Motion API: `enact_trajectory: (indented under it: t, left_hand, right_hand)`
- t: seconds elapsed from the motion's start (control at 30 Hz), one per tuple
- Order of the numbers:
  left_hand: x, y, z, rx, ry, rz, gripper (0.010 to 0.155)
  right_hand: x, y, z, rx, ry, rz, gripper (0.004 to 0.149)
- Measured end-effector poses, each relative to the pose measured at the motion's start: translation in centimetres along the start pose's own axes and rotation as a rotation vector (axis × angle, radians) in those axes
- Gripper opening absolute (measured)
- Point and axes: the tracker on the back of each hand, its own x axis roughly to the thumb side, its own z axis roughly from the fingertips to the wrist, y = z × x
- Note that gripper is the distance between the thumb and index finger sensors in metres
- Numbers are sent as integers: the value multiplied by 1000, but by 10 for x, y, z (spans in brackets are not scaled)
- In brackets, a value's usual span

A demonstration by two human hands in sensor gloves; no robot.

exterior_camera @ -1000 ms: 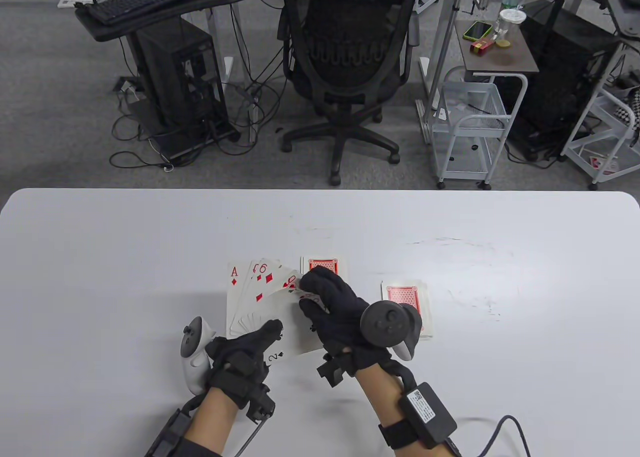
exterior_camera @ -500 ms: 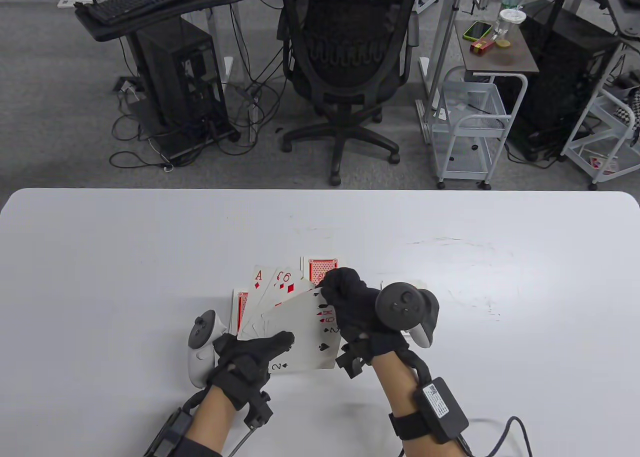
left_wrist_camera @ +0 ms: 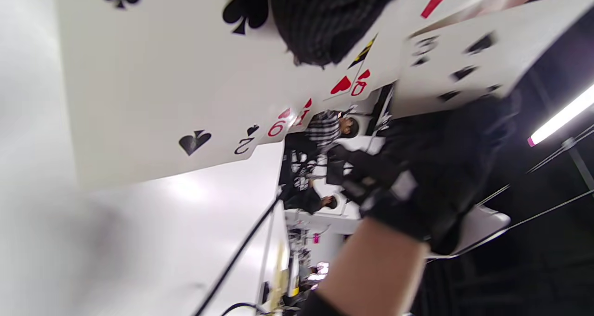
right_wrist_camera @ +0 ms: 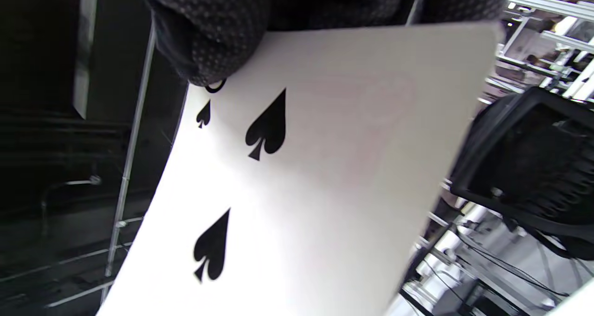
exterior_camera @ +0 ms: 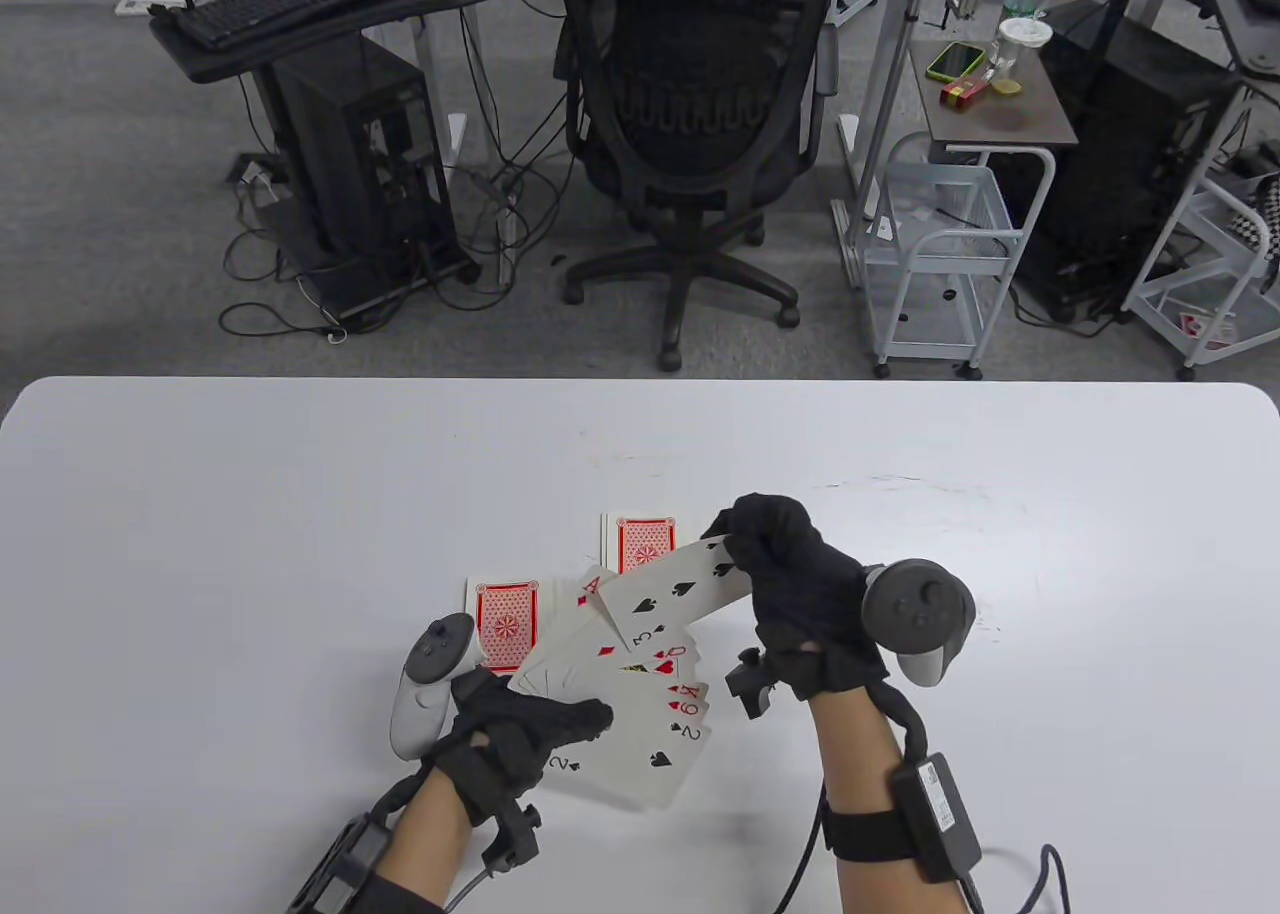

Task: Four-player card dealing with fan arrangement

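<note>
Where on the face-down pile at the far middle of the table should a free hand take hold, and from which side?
Grip the face-down pile by its two long edges near the far short end, coming down from above and from the far side. It lies flat on the table, and its near end is hidden under the three of spades pinched by the right hand, so only the far end is open.

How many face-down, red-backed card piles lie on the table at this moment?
2 visible: one red-backed pile just left of the held fan, another behind it. The right hand may hide more.
</note>
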Motion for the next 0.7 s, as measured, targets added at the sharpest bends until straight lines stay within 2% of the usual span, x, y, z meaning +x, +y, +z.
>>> enact_trajectory:
  t: [0.27,0.33,0.43,0.57,0.7]
  left_hand:
    - [-4,-11,-7,-74,94,-107,64]
    - [-4,-10,-7,-72,94,-104,64]
    - [-3,-8,-6,-56,82,-76,64]
    - [-2,-3,-3,-26,66,-44,63]
    - [-1,-1,-1,-17,53,-23,63]
  right_hand:
    - [10,-8,0,-55,-51,50,41]
    - [11,-7,-1,-20,-56,103,41]
    - [10,5,-3,111,-35,105,40]
    - [7,31,-1,265,-4,76,39]
    - [7,54,3,352,2,75,38]
